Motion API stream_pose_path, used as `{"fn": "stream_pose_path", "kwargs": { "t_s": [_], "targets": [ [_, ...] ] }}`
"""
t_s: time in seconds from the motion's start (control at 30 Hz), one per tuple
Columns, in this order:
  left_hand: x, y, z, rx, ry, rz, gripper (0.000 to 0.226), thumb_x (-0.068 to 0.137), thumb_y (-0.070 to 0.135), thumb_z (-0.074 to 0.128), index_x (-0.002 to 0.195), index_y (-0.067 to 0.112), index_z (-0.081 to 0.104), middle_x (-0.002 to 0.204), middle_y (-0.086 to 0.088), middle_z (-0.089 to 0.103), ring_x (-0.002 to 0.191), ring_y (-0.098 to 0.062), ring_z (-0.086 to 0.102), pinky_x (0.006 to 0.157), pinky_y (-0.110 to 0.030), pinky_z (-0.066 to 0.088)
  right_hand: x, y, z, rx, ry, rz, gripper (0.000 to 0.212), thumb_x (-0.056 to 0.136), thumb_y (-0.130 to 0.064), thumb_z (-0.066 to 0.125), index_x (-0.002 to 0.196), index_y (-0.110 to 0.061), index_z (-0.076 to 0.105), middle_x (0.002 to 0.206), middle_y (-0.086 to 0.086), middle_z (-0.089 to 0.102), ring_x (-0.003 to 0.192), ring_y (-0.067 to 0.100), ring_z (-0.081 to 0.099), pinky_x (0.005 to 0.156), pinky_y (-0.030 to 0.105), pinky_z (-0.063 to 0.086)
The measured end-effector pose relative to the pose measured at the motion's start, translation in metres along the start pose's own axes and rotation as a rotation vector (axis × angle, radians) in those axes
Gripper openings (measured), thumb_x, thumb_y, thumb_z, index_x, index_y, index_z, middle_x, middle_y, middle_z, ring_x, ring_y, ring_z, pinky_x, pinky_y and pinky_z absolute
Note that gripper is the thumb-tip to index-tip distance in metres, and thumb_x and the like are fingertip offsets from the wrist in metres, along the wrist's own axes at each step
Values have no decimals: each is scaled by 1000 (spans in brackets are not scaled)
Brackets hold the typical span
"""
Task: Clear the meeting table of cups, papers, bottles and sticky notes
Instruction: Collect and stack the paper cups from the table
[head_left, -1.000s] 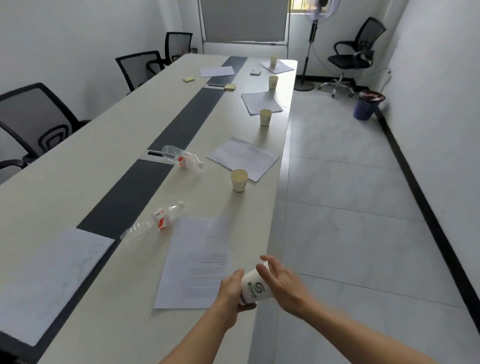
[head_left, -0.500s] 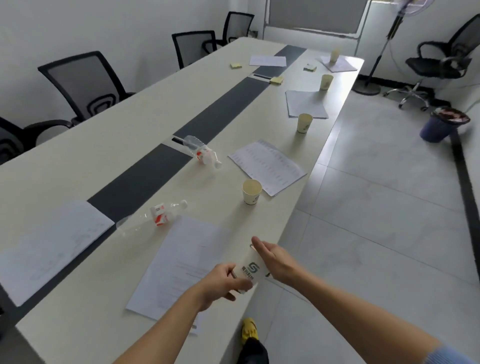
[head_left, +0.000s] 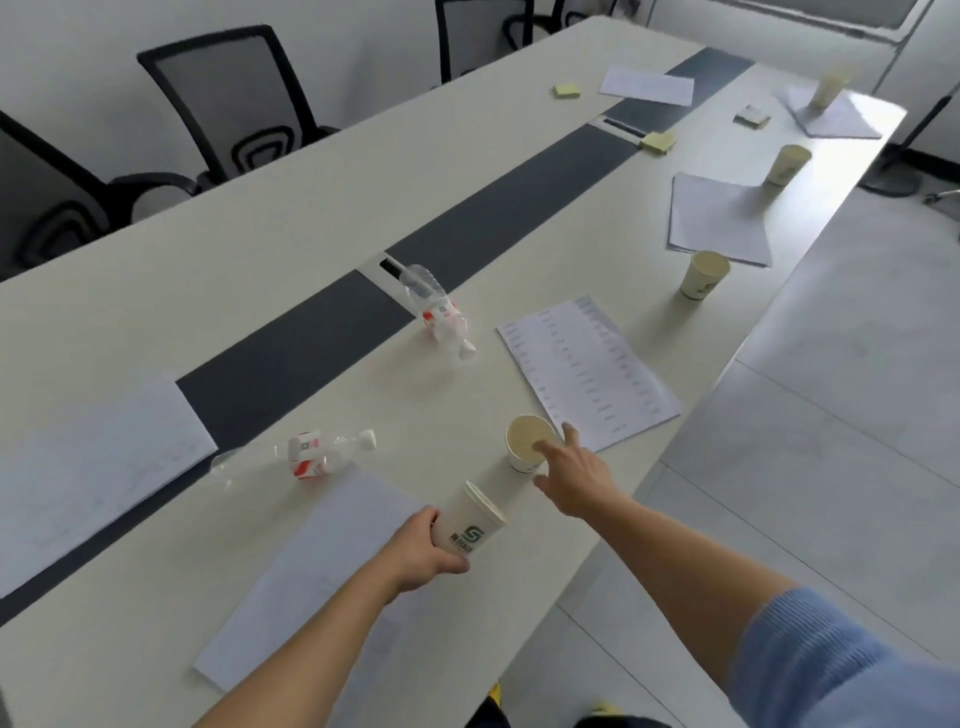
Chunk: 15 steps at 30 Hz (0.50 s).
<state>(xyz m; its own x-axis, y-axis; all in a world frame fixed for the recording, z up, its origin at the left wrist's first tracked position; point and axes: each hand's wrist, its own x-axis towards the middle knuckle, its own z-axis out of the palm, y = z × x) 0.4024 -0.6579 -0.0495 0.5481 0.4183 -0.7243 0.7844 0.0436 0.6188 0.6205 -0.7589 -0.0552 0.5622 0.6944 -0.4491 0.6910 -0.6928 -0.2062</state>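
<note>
My left hand grips a white paper cup with a logo, tilted above a sheet of paper at the table's near edge. My right hand is stretched forward with fingers apart, its fingertips at the rim of a second paper cup standing upright. Two plastic bottles lie on their sides: one near the dark centre strip, the other bottle farther up. A printed sheet lies just beyond the second cup.
Farther along the long table stand several more cups, paper sheets and yellow sticky notes. Another sheet lies at the left. Black office chairs line the far side. Tiled floor is to the right.
My right hand has let go of the logo cup and reached forward to the standing cup. My left hand alone now holds the logo cup. The view has swung left and closer.
</note>
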Motion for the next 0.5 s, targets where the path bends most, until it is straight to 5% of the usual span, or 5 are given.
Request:
{"fn": "stream_pose_path", "kwargs": {
  "t_s": [0.13, 0.27, 0.5],
  "targets": [
    [22, 29, 0, 76, 115, 3, 54, 65, 22, 81, 110, 16, 51, 107, -5, 64, 97, -24, 63, 81, -36, 54, 32, 28, -11, 312, 55, 43, 31, 96, -40, 51, 106, -17, 69, 130, 5, 47, 97, 29, 59, 74, 32, 41],
    [42, 88, 16, 136, 198, 31, 55, 70, 22, 80, 115, 16, 49, 109, -4, 61, 98, -24, 61, 80, -36, 52, 48, 51, -49, 641, 153, -42, 38, 96, -42, 50, 67, -21, 60, 98, 1, 54, 81, 23, 54, 64, 32, 36],
    [83, 209, 66, 166, 291, 146, 51, 69, 22, 81, 108, 21, 49, 102, 1, 62, 89, -20, 60, 72, -32, 53, 66, 127, -117, 811, 21, -285, 44, 93, -53, 42, 66, -21, 57, 69, -7, 53, 62, 13, 47, 62, 34, 37]
  ]
}}
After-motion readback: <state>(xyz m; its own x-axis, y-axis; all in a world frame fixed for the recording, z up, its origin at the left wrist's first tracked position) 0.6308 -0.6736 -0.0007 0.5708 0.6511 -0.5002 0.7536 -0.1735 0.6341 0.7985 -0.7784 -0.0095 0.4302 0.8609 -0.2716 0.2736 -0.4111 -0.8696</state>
